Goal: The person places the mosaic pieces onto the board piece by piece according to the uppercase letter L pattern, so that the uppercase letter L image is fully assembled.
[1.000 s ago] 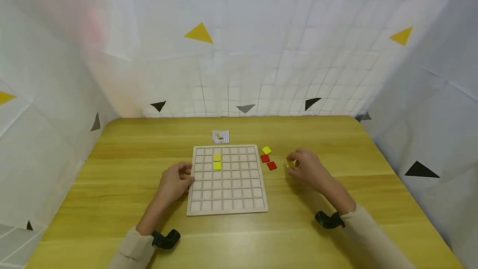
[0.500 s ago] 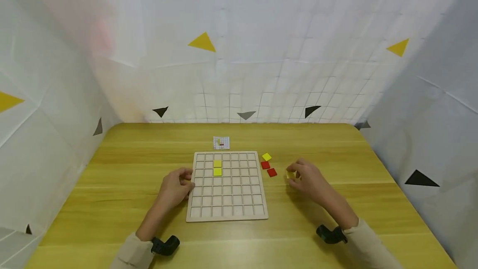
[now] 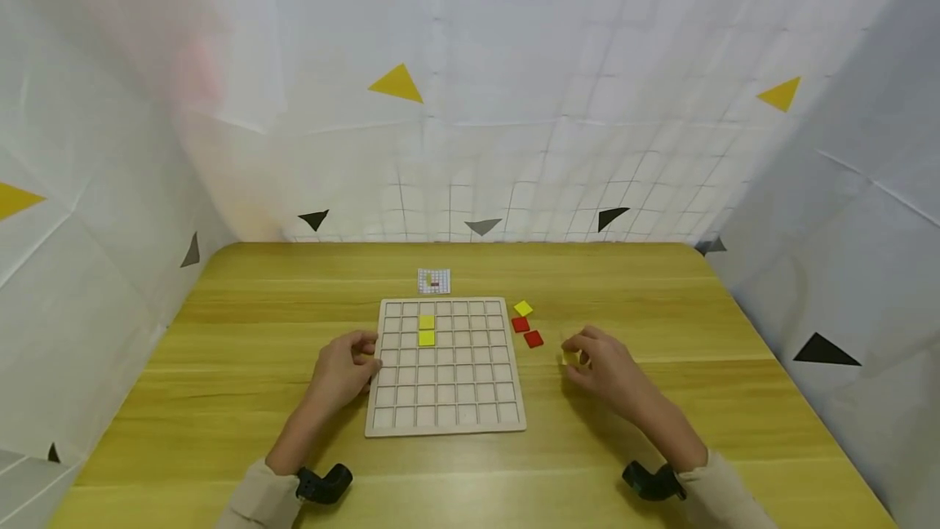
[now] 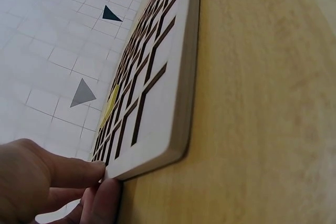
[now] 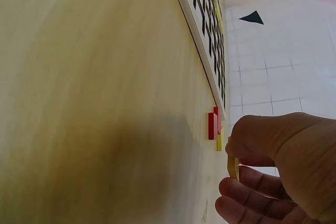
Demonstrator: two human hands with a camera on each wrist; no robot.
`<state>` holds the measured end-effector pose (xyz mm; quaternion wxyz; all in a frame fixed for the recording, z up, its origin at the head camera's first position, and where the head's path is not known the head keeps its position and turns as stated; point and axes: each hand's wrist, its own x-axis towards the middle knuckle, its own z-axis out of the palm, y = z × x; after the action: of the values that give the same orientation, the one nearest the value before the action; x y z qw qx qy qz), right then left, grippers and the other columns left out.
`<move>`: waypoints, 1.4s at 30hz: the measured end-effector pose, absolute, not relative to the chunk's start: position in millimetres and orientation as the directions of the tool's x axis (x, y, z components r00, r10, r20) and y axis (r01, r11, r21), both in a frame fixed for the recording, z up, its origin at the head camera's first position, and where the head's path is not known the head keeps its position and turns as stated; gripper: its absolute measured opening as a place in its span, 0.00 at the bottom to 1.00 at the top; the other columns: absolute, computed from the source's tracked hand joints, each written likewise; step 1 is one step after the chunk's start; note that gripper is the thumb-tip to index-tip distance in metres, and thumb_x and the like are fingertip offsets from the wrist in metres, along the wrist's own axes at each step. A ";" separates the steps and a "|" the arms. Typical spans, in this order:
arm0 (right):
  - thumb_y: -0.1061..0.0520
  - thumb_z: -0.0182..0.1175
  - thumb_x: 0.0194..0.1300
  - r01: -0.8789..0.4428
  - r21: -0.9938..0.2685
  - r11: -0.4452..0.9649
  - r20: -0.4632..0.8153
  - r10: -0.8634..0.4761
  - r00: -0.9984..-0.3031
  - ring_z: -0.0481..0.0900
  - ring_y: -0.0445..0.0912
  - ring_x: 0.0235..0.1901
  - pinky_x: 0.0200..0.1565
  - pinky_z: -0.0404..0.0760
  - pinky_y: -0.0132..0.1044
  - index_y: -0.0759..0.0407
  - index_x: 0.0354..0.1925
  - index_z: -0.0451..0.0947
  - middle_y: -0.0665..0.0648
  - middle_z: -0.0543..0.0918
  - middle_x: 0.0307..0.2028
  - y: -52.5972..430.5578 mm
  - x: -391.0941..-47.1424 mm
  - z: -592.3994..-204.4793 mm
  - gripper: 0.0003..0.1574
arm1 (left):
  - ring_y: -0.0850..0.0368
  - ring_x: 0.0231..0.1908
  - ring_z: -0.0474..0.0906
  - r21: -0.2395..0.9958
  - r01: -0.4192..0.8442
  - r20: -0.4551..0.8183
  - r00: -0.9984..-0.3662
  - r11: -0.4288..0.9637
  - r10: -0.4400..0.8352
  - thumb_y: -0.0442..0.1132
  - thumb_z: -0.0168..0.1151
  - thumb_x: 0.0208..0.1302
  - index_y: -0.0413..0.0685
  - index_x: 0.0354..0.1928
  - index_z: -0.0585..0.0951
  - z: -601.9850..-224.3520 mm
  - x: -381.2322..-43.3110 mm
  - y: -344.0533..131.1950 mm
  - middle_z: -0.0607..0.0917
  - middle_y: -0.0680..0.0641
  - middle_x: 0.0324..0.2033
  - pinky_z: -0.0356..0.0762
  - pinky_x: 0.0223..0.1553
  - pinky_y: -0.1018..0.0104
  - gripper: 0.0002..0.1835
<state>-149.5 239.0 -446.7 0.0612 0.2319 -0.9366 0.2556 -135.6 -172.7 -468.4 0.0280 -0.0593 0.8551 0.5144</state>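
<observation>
A pale wooden grid board (image 3: 446, 423) lies on the table, with two yellow square tiles (image 3: 427, 322) set one below the other in its upper left cells. At the board's left edge my left hand (image 3: 341, 371) grips the rim; in the left wrist view its thumb and finger (image 4: 79, 173) meet the wood near a corner. Right of the board, my right hand (image 3: 605, 367) pinches another yellow tile (image 5: 233, 167) between thumb and fingers, raised over the tabletop. Between that hand and the board lie two red tiles (image 3: 533, 339) and a loose yellow tile (image 3: 523, 308).
Behind the board lies a small printed grid card (image 3: 434, 281) with coloured marks. The wooden table (image 3: 631, 276) is enclosed by white sheeting (image 3: 514, 145) bearing yellow, black and grey triangles. Each wrist carries a black camera mount (image 3: 325, 483).
The head view has tilted up slightly. My right hand has drawn a little toward me with the yellow tile still pinched. The left hand stays at the board's edge.
</observation>
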 end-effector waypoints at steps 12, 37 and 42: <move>0.68 0.72 0.52 -0.506 -0.453 0.734 0.275 -0.425 -0.863 0.77 0.43 0.31 0.32 0.81 0.32 0.65 0.41 0.85 0.53 0.80 0.38 231.2 -140.9 -450.5 0.15 | 0.52 0.39 0.82 0.876 -0.140 -0.123 -0.990 0.461 -0.068 0.27 0.66 0.62 0.37 0.61 0.77 -468.4 -134.9 -171.9 0.80 0.40 0.46 0.83 0.26 0.62 0.23; 0.67 0.74 0.51 -0.655 -0.372 0.657 0.386 -0.532 -0.753 0.78 0.47 0.32 0.32 0.80 0.30 0.64 0.42 0.84 0.53 0.78 0.37 192.0 -130.3 -440.0 0.18 | 0.53 0.39 0.82 0.874 -0.127 -0.108 -0.992 0.469 -0.069 0.27 0.66 0.62 0.37 0.60 0.78 -467.9 -134.9 -171.1 0.81 0.41 0.46 0.83 0.27 0.62 0.23; 0.67 0.73 0.53 -0.678 -0.374 0.633 0.376 -0.565 -0.735 0.76 0.44 0.31 0.31 0.78 0.29 0.64 0.42 0.83 0.53 0.77 0.37 182.1 -127.5 -438.4 0.16 | 0.53 0.38 0.82 0.874 -0.126 -0.105 -0.992 0.469 -0.072 0.27 0.66 0.62 0.37 0.61 0.78 -467.5 -134.5 -170.7 0.81 0.41 0.46 0.83 0.26 0.62 0.23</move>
<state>-127.5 182.1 -438.4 0.1122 0.3464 -0.8967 0.2517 -134.5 -170.7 -467.5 0.0264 -0.0579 0.8566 0.5121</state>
